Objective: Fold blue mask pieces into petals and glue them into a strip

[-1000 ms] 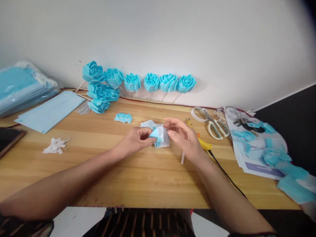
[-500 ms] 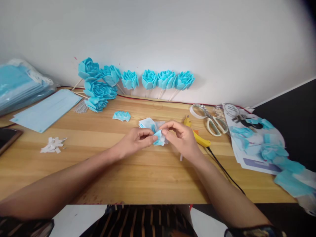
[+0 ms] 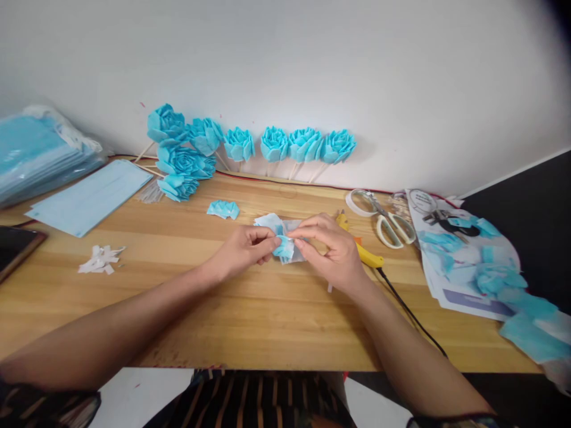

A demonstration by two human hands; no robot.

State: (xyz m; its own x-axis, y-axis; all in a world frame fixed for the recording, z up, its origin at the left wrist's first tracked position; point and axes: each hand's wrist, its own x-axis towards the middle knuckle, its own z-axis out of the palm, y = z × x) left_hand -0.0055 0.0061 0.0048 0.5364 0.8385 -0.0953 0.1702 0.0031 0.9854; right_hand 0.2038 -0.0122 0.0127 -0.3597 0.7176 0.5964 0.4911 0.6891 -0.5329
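Between my hands is a small blue-and-white fabric petal piece (image 3: 284,248), partly covered by fingers. My left hand (image 3: 250,251) pinches its left side between thumb and fingers. Thumb and fingertips of my right hand (image 3: 332,248) close on its upper right edge, which looks folded or rolled. Just behind lie more pale cut pieces (image 3: 267,220) and a translucent sheet (image 3: 292,226). Beyond my left hand sits a folded blue petal cluster (image 3: 223,208). A yellow glue gun (image 3: 370,257) rests beside my right hand, partly hidden by it.
Several blue fabric flowers (image 3: 273,144) on sticks lean along the wall. Blue sheets (image 3: 91,196), a plastic bag (image 3: 40,157), a phone (image 3: 18,249) and white scraps (image 3: 102,259) are at left. Scissors (image 3: 395,230), tape (image 3: 360,203) and papers with blue scraps (image 3: 468,261) lie right.
The fabric piece has turned in my fingers, and its upper edge now looks folded over. My right fingers have straightened somewhat. The whole view has shifted slightly.
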